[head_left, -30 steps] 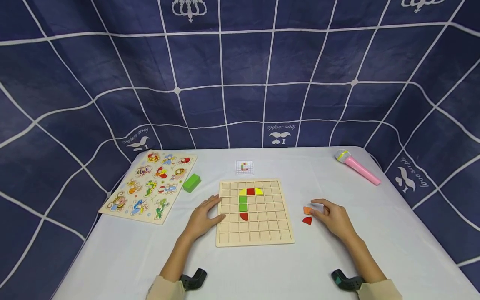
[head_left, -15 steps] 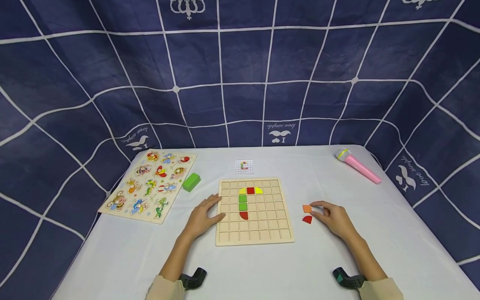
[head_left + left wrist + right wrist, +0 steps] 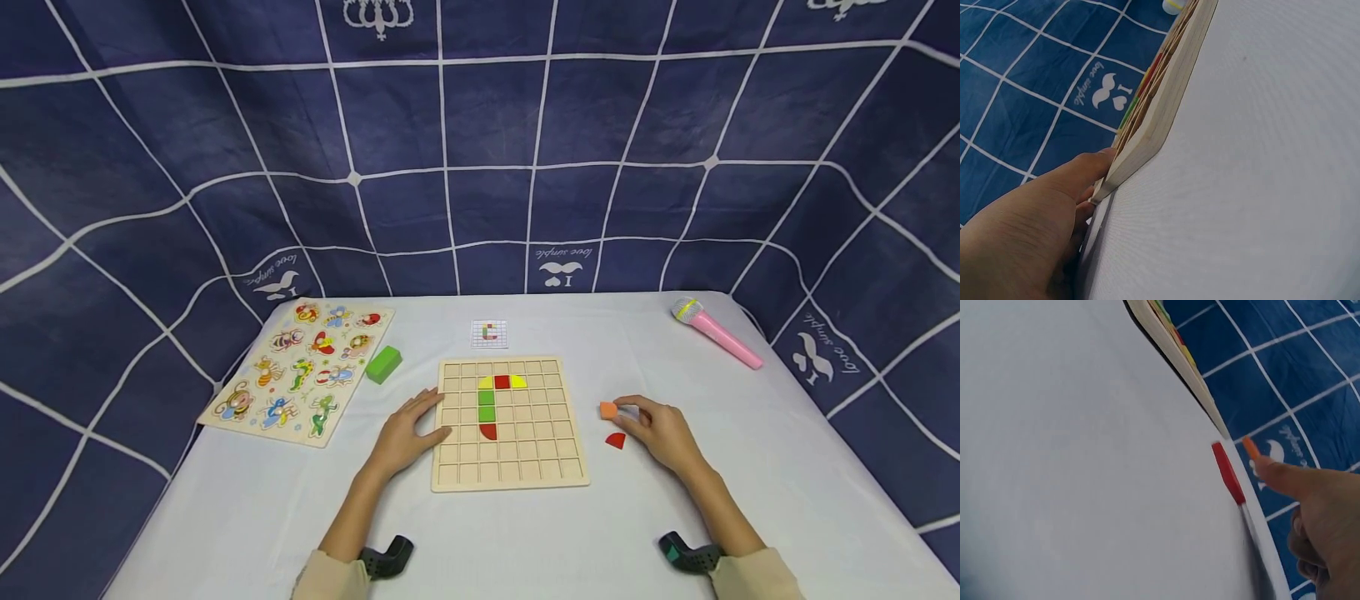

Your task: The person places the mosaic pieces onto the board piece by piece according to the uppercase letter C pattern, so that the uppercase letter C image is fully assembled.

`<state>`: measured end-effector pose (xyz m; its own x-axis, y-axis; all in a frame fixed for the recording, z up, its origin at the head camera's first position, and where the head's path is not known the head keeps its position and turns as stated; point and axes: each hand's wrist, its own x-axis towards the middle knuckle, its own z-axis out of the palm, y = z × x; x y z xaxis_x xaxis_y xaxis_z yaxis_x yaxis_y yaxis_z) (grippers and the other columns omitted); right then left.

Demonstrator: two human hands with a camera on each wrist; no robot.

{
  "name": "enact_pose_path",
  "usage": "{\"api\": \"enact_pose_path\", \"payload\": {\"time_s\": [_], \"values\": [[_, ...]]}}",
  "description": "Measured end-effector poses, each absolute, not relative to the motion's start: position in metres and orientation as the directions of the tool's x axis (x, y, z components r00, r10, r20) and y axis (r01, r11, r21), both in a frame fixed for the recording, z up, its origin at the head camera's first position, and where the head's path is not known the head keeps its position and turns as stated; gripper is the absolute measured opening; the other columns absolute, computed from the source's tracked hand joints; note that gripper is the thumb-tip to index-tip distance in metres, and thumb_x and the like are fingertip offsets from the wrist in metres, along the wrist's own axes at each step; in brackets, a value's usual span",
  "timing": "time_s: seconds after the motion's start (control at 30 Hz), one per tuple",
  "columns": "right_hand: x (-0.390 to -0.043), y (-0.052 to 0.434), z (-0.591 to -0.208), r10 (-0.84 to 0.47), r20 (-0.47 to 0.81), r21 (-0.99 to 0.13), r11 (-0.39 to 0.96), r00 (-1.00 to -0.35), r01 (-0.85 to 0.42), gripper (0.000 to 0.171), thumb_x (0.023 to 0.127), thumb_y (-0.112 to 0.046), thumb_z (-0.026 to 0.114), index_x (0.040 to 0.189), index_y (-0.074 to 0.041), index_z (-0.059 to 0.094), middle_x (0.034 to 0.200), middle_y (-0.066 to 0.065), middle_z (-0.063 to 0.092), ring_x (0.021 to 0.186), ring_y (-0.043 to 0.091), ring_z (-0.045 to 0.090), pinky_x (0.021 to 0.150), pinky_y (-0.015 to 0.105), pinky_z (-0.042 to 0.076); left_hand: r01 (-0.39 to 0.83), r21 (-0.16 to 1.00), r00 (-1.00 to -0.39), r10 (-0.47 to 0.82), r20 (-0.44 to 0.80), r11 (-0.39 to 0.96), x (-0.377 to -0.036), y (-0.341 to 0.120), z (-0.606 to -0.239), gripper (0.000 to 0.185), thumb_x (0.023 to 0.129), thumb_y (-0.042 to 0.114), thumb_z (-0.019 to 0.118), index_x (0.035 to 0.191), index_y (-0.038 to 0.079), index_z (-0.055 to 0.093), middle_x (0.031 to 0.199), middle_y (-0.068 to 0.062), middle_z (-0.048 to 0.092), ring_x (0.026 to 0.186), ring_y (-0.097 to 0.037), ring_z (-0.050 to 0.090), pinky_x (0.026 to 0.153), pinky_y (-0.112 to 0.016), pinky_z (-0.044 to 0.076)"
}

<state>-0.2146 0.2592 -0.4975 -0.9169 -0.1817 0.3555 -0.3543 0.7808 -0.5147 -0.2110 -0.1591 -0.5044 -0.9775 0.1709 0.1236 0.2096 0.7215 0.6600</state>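
Orange tile (image 3: 608, 409) pinched at my right hand's (image 3: 658, 433) fingertips, lifted just off the table (image 3: 675, 517), right of the grid board (image 3: 509, 471).

It's small, flat, one orange piece only. One red quarter-round piece (image 3: 615, 441) lies just below my fingertips, apart from them. My left hand (image 3: 405, 435) rests flat, fingers straight, touching the board's left edge. Six pieces on the board: two yellow, two red, two green. Beyond my left hand: one green block (image 3: 383, 364), one animal puzzle (image 3: 296, 369).
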Motion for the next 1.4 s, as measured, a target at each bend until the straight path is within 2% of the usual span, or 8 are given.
{"api": "enact_pose_path", "payload": {"time_s": [0.13,0.23,0.4,0.63,0.83,1.03,1.23,1.4], "values": [[-0.216,0.241,-0.490,-0.196,0.388,-0.522,0.758,-0.901,-0.390,0.023,0.080,-0.023,0.073,0.102,-0.016,0.068,0.049,-0.012,0.031,0.042,0.003,0.025,0.047,0.025,0.030,0.218,0.664,-0.976,0.173,0.135,0.715,-0.211,-0.159,-0.504,0.061,0.079,0.038,0.072,0.132,0.016,0.052,0.142,0.000,0.041,0.134,-0.022,0.030,0.109,-0.045,0.023],[-0.214,0.221,-0.486,-0.233,0.398,-0.532,0.730,-0.887,-0.430,0.023,0.081,-0.023,0.072,0.103,-0.016,0.068,0.048,-0.014,0.031,0.040,0.002,0.025,0.069,0.040,0.047,0.219,0.665,-0.975,0.172,0.138,0.714,-0.212,-0.159,-0.505,0.061,0.078,0.038,0.072,0.132,0.016,0.052,0.142,0.001,0.041,0.134,-0.021,0.030,0.109,-0.044,0.023],[-0.211,0.186,-0.485,-0.311,0.391,-0.556,0.670,-0.866,-0.491,0.026,0.079,-0.028,0.073,0.102,-0.016,0.069,0.049,-0.016,0.032,0.042,0.001,0.026,0.089,0.066,0.036,0.216,0.666,-0.976,0.171,0.134,0.714,-0.211,-0.159,-0.505,0.061,0.078,0.038,0.072,0.132,0.016,0.052,0.142,0.001,0.041,0.134,-0.021,0.030,0.109,-0.045,0.023],[-0.211,0.149,-0.490,-0.372,0.363,-0.590,0.619,-0.855,-0.519,0.026,0.078,-0.033,0.073,0.099,-0.019,0.069,0.048,-0.017,0.034,0.043,-0.001,0.028,0.090,0.057,0.039,0.214,0.666,-0.977,0.171,0.131,0.714,-0.211,-0.159,-0.505,0.062,0.078,0.039,0.072,0.132,0.016,0.052,0.142,0.001,0.041,0.134,-0.021,0.030,0.109,-0.043,0.023],[-0.211,0.129,-0.492,-0.403,0.333,-0.554,0.647,-0.852,-0.523,0.024,0.078,-0.035,0.073,0.098,-0.021,0.069,0.048,-0.017,0.034,0.044,-0.001,0.030,0.060,0.026,0.035,0.213,0.672,-0.977,0.168,0.132,0.709,-0.211,-0.159,-0.504,0.062,0.078,0.039,0.072,0.132,0.016,0.052,0.142,0.001,0.041,0.134,-0.021,0.030,0.110,-0.043,0.023],[-0.210,0.123,-0.494,-0.420,0.349,-0.526,0.652,-0.838,-0.546,0.024,0.077,-0.035,0.074,0.096,-0.021,0.070,0.048,-0.018,0.035,0.045,0.000,0.031,0.060,0.027,0.034,0.205,0.683,-0.978,0.167,0.122,0.701,-0.209,-0.158,-0.502,0.062,0.078,0.038,0.072,0.132,0.016,0.052,0.142,-0.001,0.041,0.134,-0.022,0.030,0.109,-0.046,0.023],[-0.212,0.123,-0.496,-0.419,0.320,-0.556,0.644,-0.850,-0.526,0.025,0.077,-0.033,0.074,0.098,-0.019,0.070,0.047,-0.018,0.034,0.043,-0.001,0.031,0.078,0.040,0.041,0.207,0.674,-0.978,0.167,0.124,0.709,-0.210,-0.158,-0.502,0.061,0.078,0.037,0.072,0.132,0.016,0.052,0.142,0.000,0.041,0.134,-0.022,0.030,0.108,-0.045,0.024],[-0.210,0.125,-0.494,-0.419,0.308,-0.529,0.671,-0.854,-0.520,0.032,0.076,-0.038,0.074,0.103,-0.021,0.070,0.047,-0.017,0.034,0.045,0.000,0.030,0.062,0.027,0.035,0.205,0.678,-0.978,0.167,0.122,0.706,-0.210,-0.159,-0.503,0.062,0.078,0.037,0.072,0.132,0.016,0.052,0.142,0.000,0.041,0.134,-0.021,0.030,0.109,-0.044,0.024]]}}
